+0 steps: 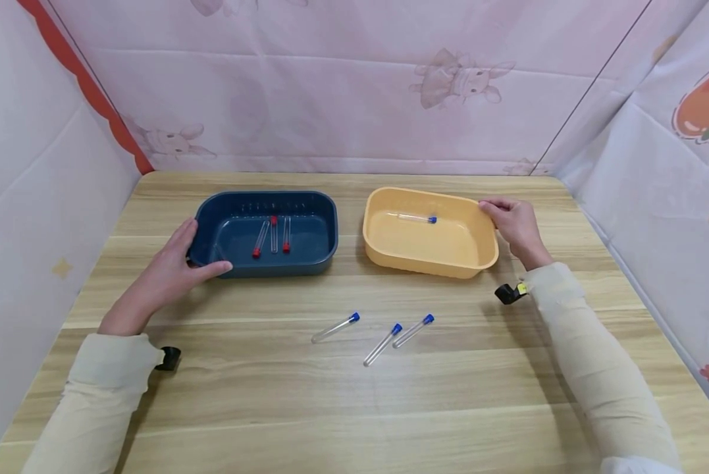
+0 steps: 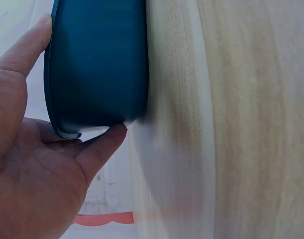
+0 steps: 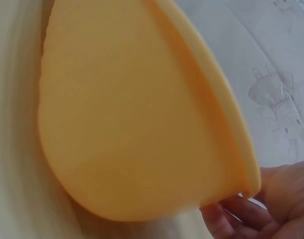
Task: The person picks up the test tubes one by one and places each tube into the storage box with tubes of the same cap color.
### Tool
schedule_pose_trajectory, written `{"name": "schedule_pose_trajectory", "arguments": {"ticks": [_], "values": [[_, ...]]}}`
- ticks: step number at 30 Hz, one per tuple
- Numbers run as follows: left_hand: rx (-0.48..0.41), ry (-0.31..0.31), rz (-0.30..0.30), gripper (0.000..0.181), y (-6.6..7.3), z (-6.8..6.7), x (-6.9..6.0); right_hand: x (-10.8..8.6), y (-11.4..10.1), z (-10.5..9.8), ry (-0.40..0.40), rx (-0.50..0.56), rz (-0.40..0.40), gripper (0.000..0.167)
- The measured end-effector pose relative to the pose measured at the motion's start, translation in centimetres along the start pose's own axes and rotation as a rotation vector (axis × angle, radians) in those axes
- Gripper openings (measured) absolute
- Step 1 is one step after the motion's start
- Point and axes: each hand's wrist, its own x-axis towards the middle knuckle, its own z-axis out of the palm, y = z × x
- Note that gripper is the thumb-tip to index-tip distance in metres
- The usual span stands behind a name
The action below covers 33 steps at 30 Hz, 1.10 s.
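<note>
Wood-grained counter [image 1: 259, 408] bears the smooth blue tray [image 1: 277, 270], its end gripped in my left hand [image 1: 167, 270], and the round-cornered yellow tray [image 1: 425, 264], rim pinched by my right hand [image 1: 517, 227], likely to steady both. Apparently sorted by cap, clear red-capped tubes [image 1: 274, 237] lie in blue, one blue-capped tube [image 1: 413, 217] in yellow; three loose tubes [image 1: 381, 345] lie nearer me.

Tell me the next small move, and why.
Probably, the right hand should release the yellow bin it grips and reach for the nearest loose tube: its blue cap matches that on the tube inside.
</note>
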Motion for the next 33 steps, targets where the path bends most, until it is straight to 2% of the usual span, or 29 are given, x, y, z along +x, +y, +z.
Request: {"name": "schedule_pose_trajectory", "arguments": {"ticks": [4,9,17,20,24,33], "values": [[0.001,0.003,0.000,0.122,0.1,0.0,0.0,-0.5,0.1,-0.3,0.013,-0.003,0.013,0.046],[0.002,0.003,0.000,0.122,0.2,0.1,-0.1,-2.3,0.1,-0.8,-0.015,-0.055,-0.032,0.051],[-0.003,-0.005,-0.016,0.123,-0.1,0.0,0.0,-6.0,0.2,-1.8,-0.268,-0.134,-0.105,0.073],[0.000,-0.004,-0.015,0.123,-0.2,0.0,0.0,-7.0,0.2,-1.8,-0.331,-0.151,-0.123,0.082],[0.004,-0.004,-0.015,0.123,-0.1,0.1,0.0,-8.0,0.3,-1.6,-0.358,-0.184,-0.157,0.090],[0.004,-0.002,-0.013,0.123,0.0,0.0,0.1,-8.5,0.7,-1.4,-0.348,-0.219,-0.207,0.089]]}}
